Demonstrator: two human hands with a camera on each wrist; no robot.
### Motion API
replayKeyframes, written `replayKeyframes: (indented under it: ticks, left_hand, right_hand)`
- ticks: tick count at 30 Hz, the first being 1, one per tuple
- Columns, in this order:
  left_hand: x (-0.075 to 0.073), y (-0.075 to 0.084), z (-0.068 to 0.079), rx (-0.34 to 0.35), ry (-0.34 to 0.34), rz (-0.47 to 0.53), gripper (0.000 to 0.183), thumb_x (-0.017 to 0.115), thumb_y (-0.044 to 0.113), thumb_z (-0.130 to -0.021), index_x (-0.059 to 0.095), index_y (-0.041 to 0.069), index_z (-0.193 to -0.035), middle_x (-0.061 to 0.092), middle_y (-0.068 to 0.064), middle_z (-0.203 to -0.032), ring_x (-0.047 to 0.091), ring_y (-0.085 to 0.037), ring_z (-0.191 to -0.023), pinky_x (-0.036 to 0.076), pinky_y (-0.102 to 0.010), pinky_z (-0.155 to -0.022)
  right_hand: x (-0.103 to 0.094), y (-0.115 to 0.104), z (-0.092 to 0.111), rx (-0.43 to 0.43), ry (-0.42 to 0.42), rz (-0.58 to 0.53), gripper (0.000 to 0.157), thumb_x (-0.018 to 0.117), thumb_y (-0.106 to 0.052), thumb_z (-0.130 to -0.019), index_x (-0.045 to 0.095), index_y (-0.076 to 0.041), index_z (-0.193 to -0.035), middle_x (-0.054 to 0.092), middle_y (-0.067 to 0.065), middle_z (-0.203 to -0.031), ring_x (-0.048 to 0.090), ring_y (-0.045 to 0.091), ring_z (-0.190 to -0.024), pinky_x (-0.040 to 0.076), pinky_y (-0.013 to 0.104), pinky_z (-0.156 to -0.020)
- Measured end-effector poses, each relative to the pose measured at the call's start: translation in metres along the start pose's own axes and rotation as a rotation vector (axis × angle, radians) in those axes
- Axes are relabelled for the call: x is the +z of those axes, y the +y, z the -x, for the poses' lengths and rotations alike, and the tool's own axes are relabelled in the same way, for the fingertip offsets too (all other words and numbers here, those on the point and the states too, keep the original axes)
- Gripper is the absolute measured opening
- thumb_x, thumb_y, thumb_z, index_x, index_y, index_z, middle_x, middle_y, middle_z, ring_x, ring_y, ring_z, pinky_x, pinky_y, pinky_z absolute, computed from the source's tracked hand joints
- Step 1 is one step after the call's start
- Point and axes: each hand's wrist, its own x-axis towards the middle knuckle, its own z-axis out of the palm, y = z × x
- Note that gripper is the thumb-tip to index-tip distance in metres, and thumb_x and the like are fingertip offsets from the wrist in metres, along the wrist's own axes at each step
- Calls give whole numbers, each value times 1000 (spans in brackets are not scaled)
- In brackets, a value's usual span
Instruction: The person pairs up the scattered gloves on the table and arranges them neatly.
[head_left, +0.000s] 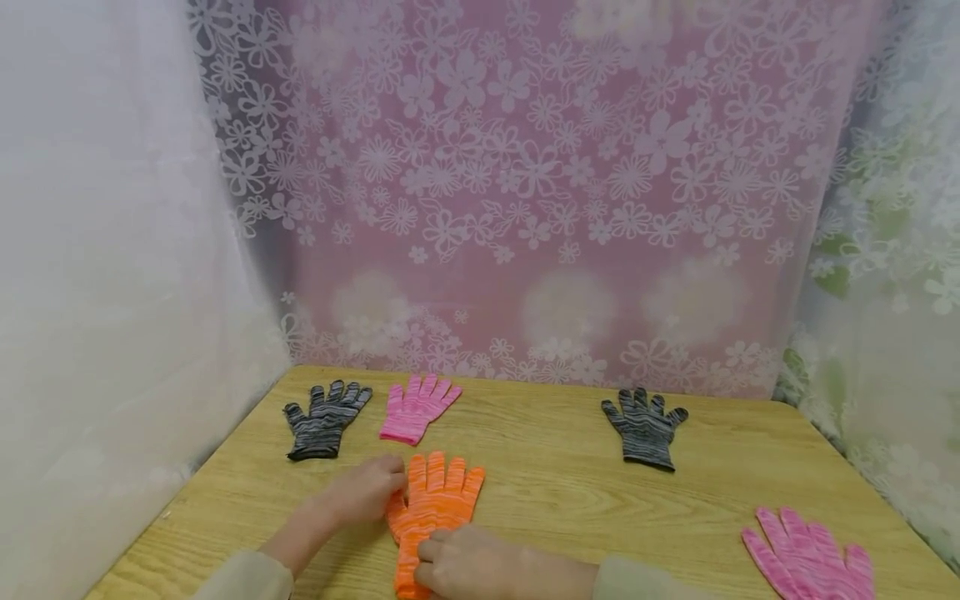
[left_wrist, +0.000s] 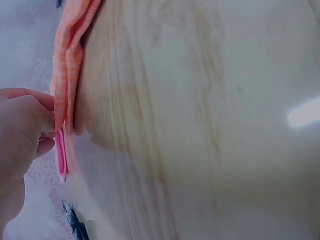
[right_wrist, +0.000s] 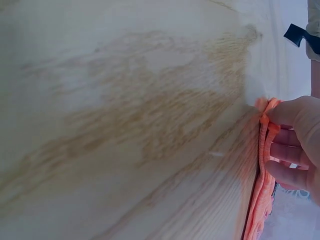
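An orange knitted glove (head_left: 440,504) lies on the table in front of me, its fingers toward the back. My left hand (head_left: 369,492) pinches it at its left side, near the thumb. In the left wrist view the orange fabric (left_wrist: 67,65) shows as two layers side by side, the fingertips closed on its end. Lower down, my right hand (head_left: 476,562) holds the glove by the right edge near the cuff, covering part of it. Thumb and fingers of that hand meet the orange edge (right_wrist: 260,195) in the right wrist view.
Behind the orange glove lie a pink glove (head_left: 418,408) and a grey-black glove (head_left: 324,423). Another grey-black glove (head_left: 647,433) is at the back right, another pink one (head_left: 813,550) at the front right. Flowered curtains (head_left: 525,192) surround the wooden table (head_left: 555,475).
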Motion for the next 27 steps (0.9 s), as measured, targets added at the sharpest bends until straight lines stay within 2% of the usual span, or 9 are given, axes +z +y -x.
replayKeyframes:
  ticks: [4,16,19,23,27]
  left_hand:
    - [1,2,4,-49,-72,-3,14,67,3,-78,60,14,-75,42,8,-74,45,-8,-69,42,-23,-63]
    - [2,0,3,-63,-127,-53,13,65,5,-82,58,16,-79,42,8,-75,46,-8,-70,44,-26,-67]
    - [2,-1,3,-59,-115,-109,13,65,9,-83,57,17,-77,41,8,-74,46,-10,-68,43,-27,-65]
    - [-1,0,2,-26,-64,-203,12,66,12,-81,57,16,-74,42,7,-72,46,-11,-66,41,-27,-61]
    - [-10,5,-5,61,-1,-176,12,68,9,-79,58,15,-75,44,7,-71,44,-9,-64,39,-24,-60]
  right_hand:
    - [0,-1,-2,31,-30,-49,16,52,-34,-94,61,-21,-97,52,-13,-86,42,-3,-73,32,9,-57]
    - [2,-1,-2,77,26,-66,18,54,-36,-92,64,-22,-95,53,-14,-82,46,-4,-69,33,9,-53]
    - [-2,-1,0,64,7,-43,22,52,-39,-92,64,-22,-99,55,-13,-85,48,-3,-70,34,10,-52]
    - [-6,-1,1,30,-44,-32,26,48,-41,-94,63,-22,-103,56,-13,-87,47,-4,-72,35,10,-57]
    - [-4,-2,1,10,-37,-64,22,49,-36,-95,63,-20,-98,53,-13,-81,42,-5,-66,32,8,-58]
